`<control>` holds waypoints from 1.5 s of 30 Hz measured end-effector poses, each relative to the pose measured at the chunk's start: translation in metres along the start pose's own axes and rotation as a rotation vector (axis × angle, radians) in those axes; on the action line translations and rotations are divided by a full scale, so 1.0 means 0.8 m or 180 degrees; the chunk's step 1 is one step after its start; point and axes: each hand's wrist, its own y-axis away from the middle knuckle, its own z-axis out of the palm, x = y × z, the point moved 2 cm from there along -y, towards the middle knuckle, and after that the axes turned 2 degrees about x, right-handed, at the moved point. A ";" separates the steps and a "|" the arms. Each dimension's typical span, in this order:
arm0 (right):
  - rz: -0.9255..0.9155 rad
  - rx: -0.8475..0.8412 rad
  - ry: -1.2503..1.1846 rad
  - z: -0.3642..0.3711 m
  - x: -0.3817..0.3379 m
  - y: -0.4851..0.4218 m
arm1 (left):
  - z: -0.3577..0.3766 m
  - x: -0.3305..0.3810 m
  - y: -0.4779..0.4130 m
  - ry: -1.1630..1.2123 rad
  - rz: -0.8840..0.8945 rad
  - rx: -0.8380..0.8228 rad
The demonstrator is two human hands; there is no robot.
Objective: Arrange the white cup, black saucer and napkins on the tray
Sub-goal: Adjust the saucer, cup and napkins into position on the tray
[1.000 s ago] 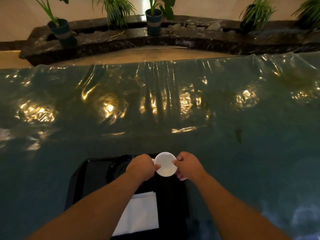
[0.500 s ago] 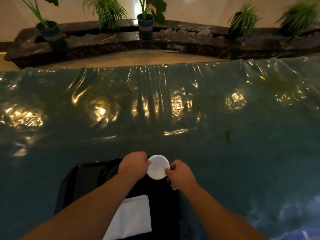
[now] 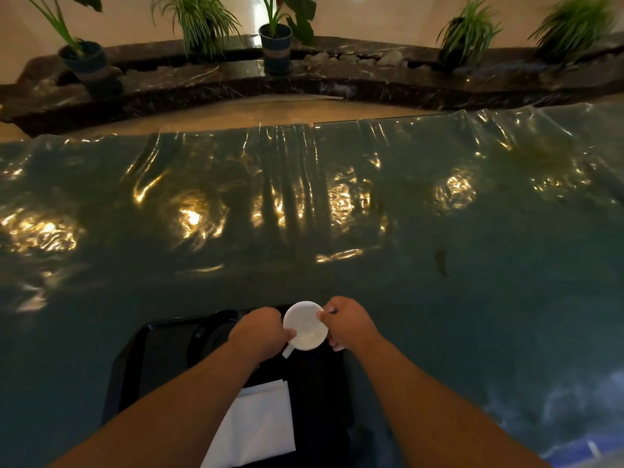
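Note:
A small white cup (image 3: 305, 325) is held over the far right part of a black tray (image 3: 141, 359). My left hand (image 3: 258, 332) grips its left side near the handle, which points down and left. Its right rim is pinched by my right hand (image 3: 347, 324). The black saucer (image 3: 209, 332) lies on the tray's far left part, partly hidden by my left hand. White napkins (image 3: 260, 423) lie on the tray's near part, partly under my left forearm.
The tray sits at the near edge of a wide table under a shiny, wrinkled teal plastic cover (image 3: 337, 214). Beyond the table's far edge runs a dark marble ledge (image 3: 337, 79) with several potted plants (image 3: 275, 45).
The cup stays between both hands over the tray; its handle now shows at the lower left. The view shifted slightly, and my right hand sits a little farther up the rim.

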 end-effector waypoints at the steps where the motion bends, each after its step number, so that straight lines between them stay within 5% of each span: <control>1: -0.0106 0.0048 0.0155 0.002 -0.002 -0.002 | 0.001 -0.001 0.002 0.0012 0.0056 -0.0030; 5: -0.0379 0.0221 0.0756 0.010 -0.008 0.002 | 0.001 -0.007 0.011 -0.0108 0.0196 -0.0084; 16: -0.0089 0.0141 0.0174 0.011 0.016 0.013 | -0.014 -0.001 0.002 0.0243 -0.0020 0.0117; 32: -0.0331 -0.0013 0.0837 0.001 -0.019 -0.011 | 0.003 -0.007 0.011 0.0423 -0.0059 0.0155; 41: -0.1217 0.0387 0.1991 0.031 -0.032 0.047 | 0.015 -0.077 0.076 0.0043 0.0036 0.1604; 45: -0.1218 0.0307 0.2164 0.048 -0.033 0.051 | 0.036 -0.111 0.093 -0.0238 -0.0177 0.0921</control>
